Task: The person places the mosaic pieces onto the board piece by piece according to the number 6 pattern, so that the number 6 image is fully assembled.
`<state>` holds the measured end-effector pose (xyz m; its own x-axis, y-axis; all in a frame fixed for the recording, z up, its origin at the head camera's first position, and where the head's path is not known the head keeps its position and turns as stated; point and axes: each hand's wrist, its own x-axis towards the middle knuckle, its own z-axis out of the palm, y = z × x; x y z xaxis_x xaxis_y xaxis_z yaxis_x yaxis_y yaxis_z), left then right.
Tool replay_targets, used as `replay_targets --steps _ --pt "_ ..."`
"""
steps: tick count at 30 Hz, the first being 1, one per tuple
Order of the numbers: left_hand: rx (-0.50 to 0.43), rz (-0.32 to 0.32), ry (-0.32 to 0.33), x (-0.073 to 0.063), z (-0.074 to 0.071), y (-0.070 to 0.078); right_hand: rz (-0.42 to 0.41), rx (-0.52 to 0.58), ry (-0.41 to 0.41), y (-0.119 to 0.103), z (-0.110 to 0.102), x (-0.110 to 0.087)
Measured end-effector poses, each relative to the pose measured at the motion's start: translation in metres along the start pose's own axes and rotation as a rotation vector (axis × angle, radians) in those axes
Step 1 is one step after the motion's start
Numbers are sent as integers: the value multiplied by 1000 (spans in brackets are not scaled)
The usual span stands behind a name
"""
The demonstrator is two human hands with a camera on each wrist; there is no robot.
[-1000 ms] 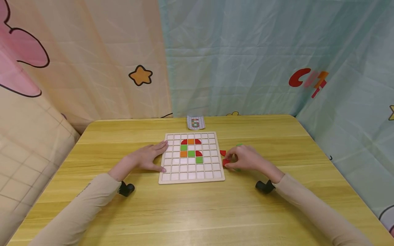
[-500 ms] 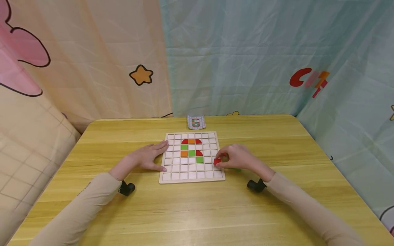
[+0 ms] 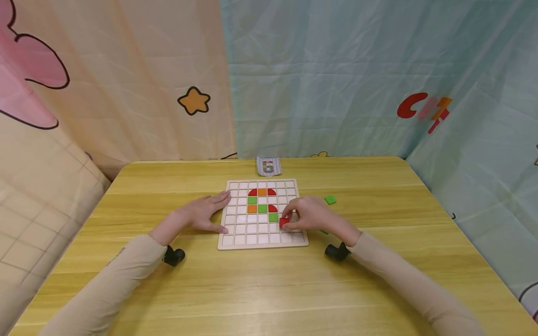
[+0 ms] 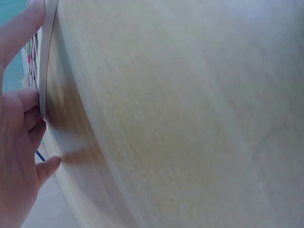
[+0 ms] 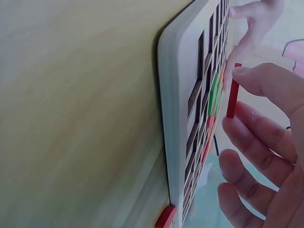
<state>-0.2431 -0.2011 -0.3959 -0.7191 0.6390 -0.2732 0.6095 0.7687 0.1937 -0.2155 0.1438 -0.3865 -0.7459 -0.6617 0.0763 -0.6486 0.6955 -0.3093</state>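
A wooden grid board lies on the table with red, orange and green tiles set in several of its cells. My left hand rests along the board's left edge, thumb and fingers spread. Over the right part of the board, my right hand pinches a red tile between thumb and forefinger. In the right wrist view that red tile appears edge-on, apart from the board; the other fingers are loosely bent. A green tile sits in a cell just left of the held one.
Right of the board lie a loose green tile and another green piece, mostly hidden by the right hand. A red piece lies beside the board's edge. Behind the board stands a small patterned card, near the curtain.
My right hand has carried the red tile leftward from beside the board to above its right-hand cells. The loose green tile at the right is now uncovered. My left hand stays put.
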Motion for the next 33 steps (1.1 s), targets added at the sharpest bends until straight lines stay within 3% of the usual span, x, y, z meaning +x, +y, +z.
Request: replay_targets --steps 33 --pt "6 -4 -8 0 0 -1 -86 -8 -61 -17 11 17"
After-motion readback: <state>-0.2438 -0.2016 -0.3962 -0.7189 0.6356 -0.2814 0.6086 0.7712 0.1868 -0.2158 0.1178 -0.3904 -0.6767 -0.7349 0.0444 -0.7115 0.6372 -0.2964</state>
